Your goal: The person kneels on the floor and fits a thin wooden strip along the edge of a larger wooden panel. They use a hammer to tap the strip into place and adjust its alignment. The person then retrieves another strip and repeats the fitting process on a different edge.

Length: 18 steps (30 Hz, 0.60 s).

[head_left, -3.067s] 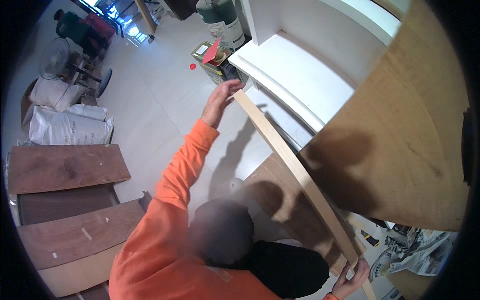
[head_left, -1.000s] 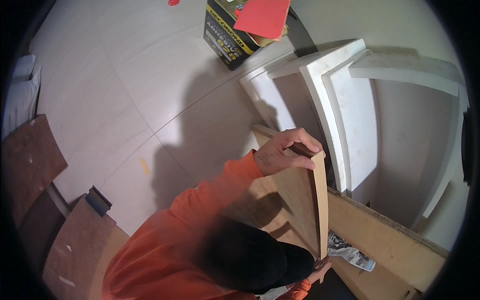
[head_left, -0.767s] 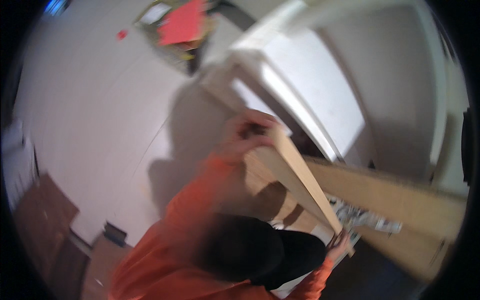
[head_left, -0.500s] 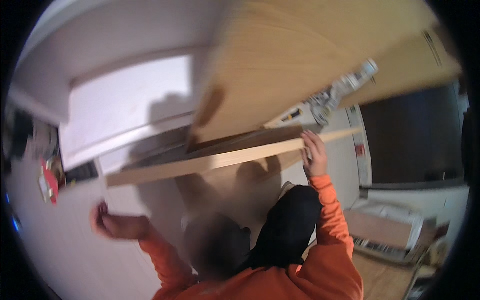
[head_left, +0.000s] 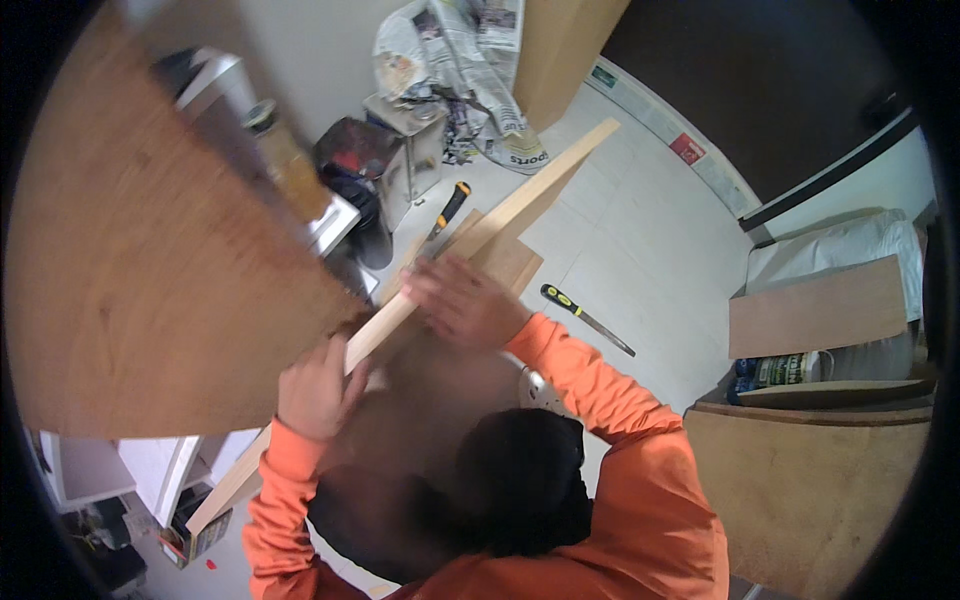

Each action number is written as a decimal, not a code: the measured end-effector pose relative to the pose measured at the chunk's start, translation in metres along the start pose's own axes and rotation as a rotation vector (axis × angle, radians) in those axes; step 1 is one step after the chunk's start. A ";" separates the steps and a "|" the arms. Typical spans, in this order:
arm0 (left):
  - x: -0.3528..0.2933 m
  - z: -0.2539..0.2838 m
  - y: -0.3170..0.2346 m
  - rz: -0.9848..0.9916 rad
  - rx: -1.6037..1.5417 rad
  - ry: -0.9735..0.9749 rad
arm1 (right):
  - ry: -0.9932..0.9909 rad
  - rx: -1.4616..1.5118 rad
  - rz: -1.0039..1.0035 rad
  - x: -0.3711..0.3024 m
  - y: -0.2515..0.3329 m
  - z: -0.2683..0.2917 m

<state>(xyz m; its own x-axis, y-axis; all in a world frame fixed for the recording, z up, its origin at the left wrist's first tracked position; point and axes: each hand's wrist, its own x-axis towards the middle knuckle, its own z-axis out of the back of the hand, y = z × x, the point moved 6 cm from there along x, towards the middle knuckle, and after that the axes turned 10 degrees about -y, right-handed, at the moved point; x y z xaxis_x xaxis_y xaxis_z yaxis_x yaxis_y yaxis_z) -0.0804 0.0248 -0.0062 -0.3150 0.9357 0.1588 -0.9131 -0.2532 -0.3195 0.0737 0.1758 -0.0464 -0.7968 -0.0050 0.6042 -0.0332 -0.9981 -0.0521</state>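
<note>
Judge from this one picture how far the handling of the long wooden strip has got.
Done: the long wooden strip is off the floor. In hand: the left hand grips it low down and the right hand presses on its middle, beside the big plywood sheet. Left: it is not yet set anywhere.

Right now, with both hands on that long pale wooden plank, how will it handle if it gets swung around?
The plank looks stiff: it runs straight between the left hand and right hand. Being long and thin, it probably swings unwieldy, and its far end could clip the newspaper pile.
</note>
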 end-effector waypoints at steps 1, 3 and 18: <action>-0.001 -0.001 -0.004 -0.057 0.042 -0.057 | -0.071 -0.037 -0.034 -0.009 -0.033 0.008; -0.005 -0.007 -0.001 0.000 0.078 -0.038 | -0.179 -0.150 -0.015 -0.032 -0.100 0.025; 0.054 -0.033 -0.085 0.016 0.136 -0.089 | -0.296 -0.277 -0.487 -0.153 -0.372 0.094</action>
<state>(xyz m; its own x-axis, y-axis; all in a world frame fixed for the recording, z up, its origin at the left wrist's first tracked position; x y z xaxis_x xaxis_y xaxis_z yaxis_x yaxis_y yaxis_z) -0.0116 0.1049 -0.0015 -0.3461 0.9073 0.2389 -0.9324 -0.3045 -0.1944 0.2648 0.5419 -0.0445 -0.4518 0.3898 0.8025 -0.5366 -0.8373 0.1047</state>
